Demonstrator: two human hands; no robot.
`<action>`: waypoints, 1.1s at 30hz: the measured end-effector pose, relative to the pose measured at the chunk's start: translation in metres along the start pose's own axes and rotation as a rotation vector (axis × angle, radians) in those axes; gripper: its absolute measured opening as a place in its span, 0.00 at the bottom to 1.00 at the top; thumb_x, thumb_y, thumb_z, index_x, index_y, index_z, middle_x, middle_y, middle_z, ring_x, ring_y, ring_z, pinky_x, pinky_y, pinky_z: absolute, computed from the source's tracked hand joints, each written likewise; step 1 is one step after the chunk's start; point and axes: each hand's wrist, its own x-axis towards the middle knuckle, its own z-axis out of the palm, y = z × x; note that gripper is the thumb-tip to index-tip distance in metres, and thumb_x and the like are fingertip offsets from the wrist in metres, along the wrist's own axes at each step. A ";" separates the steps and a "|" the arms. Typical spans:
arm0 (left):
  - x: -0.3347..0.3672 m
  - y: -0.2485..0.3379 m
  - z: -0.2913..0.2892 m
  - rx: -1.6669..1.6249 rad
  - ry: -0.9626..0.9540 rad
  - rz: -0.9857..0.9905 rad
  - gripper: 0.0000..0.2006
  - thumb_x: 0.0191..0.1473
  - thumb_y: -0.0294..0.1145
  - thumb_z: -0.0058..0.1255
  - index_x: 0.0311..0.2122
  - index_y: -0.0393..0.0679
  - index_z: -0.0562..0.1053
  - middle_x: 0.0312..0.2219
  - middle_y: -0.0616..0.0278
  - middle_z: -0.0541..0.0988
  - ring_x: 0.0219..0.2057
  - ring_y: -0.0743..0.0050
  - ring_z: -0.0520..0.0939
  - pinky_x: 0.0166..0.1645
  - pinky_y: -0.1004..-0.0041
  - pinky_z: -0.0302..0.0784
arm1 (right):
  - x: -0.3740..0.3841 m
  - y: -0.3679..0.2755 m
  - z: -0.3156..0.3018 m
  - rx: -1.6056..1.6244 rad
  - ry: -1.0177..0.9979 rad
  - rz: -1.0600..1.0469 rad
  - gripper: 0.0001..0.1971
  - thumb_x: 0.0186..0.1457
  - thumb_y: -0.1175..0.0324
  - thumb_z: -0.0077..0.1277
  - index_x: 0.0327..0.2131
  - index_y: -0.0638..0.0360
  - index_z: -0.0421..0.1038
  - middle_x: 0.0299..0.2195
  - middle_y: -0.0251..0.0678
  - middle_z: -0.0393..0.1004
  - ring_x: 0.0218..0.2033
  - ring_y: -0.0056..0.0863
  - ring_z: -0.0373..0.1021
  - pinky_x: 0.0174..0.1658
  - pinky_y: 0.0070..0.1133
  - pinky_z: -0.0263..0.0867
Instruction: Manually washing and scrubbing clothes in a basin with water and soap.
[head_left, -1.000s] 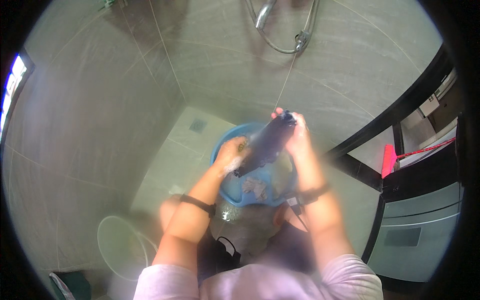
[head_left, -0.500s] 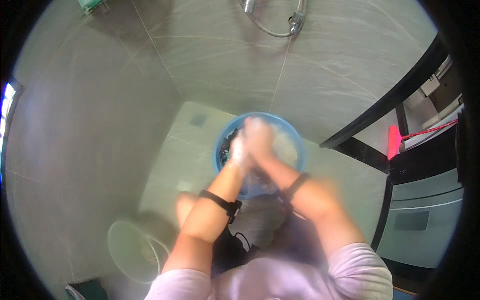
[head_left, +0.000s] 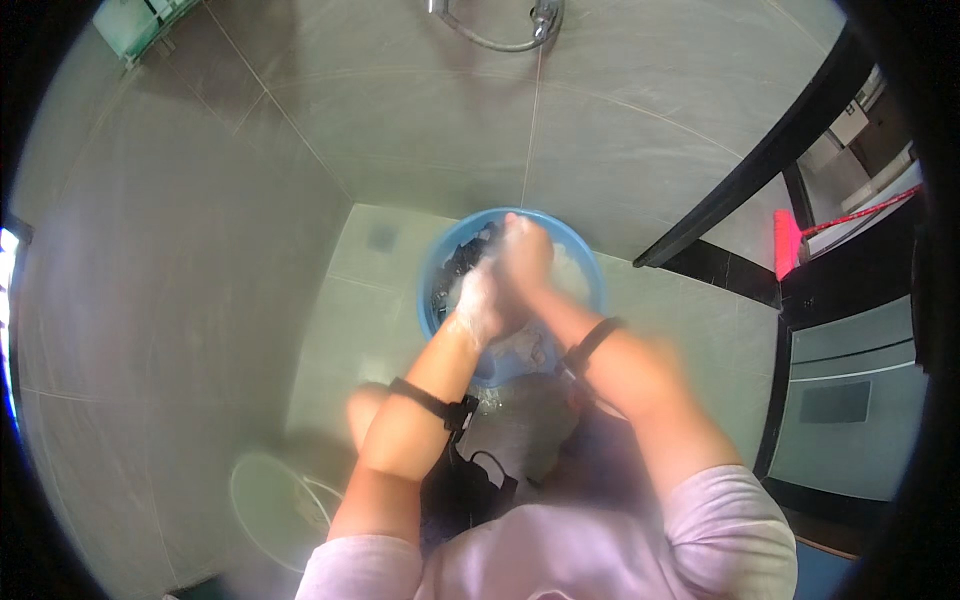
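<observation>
My left hand (head_left: 480, 300) and my right hand (head_left: 526, 256) are pressed together above a round blue basin (head_left: 424, 292), with white suds on them. Both look closed, the right a little farther forward than the left. Motion blur and the hands themselves hide what they grip, if anything. Dark wet cloth (head_left: 453, 272) lies along the basin's left side. Something pale, cloth or foam, (head_left: 571, 276) fills its right side. Nearer me, a light crumpled cloth (head_left: 522, 348) shows at the front of the basin.
A pale translucent bucket (head_left: 250, 505) with a handle stands at lower left. Grey tiled walls enclose the corner, where a shower hose (head_left: 490, 42) hangs. At right are a black door frame (head_left: 745, 160) and a pink-headed broom or squeegee (head_left: 786, 245).
The view has shifted slightly. My hands stay together over the basin but lie a little differently, and more of the light cloth at its front shows.
</observation>
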 end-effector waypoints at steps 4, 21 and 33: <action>-0.007 0.031 -0.042 0.103 0.059 0.200 0.17 0.62 0.40 0.33 0.48 0.43 0.70 0.44 0.58 0.76 0.45 0.62 0.77 0.51 0.60 0.71 | -0.001 -0.031 0.002 0.407 -0.539 0.008 0.25 0.57 0.46 0.47 0.29 0.65 0.73 0.24 0.39 0.74 0.29 0.27 0.69 0.37 0.27 0.65; -0.050 0.071 -0.046 1.357 0.239 0.487 0.17 0.44 0.32 0.56 0.40 0.36 0.75 0.27 0.54 0.80 0.29 0.66 0.81 0.38 0.69 0.74 | 0.033 -0.060 -0.081 1.544 -0.502 0.294 0.16 0.59 0.59 0.45 0.43 0.63 0.66 0.38 0.39 0.74 0.41 0.33 0.71 0.46 0.35 0.68; 0.057 0.038 -0.115 0.050 -0.349 0.707 0.12 0.62 0.46 0.39 0.39 0.51 0.70 0.32 0.63 0.77 0.35 0.69 0.77 0.39 0.68 0.74 | -0.045 -0.047 0.056 0.043 0.035 -0.705 0.18 0.56 0.56 0.47 0.20 0.59 0.73 0.19 0.49 0.72 0.21 0.48 0.70 0.26 0.37 0.65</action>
